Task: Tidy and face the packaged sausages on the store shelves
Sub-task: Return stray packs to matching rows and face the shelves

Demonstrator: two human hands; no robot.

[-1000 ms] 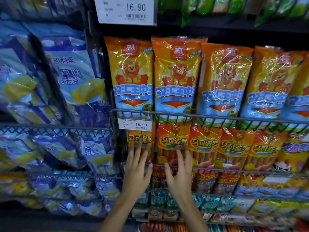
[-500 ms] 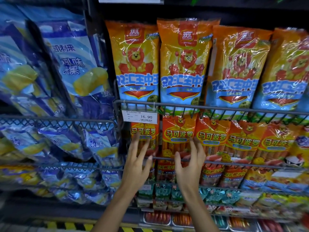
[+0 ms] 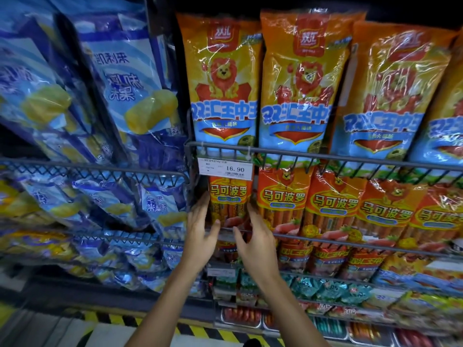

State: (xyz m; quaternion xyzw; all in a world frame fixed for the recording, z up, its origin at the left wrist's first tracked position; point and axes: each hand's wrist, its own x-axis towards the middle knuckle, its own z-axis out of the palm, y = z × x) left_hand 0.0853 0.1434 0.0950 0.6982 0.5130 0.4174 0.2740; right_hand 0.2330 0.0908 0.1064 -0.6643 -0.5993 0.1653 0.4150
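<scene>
Both hands frame the leftmost orange sausage pack (image 3: 229, 204) in the middle wire rack, apparently to square it up and turn its printed face forward. The left hand (image 3: 200, 230) lies along the pack's left edge with fingers straight and relaxed, gripping nothing; the right hand (image 3: 255, 239) stands at its right edge, fingers loosely extended and likewise released, thumb near the rack's front wire (image 3: 325, 242). Whether the fingertips actually touch the wrapper is hard to tell. Just above the hands hangs the price tag (image 3: 225, 169); beyond the right hand the row of matching packs (image 3: 333, 211) runs on. Compared with half a second ago, the hands have closed in from flanking two packs to bracketing this single one, and the camera has moved nearer the shelf.
</scene>
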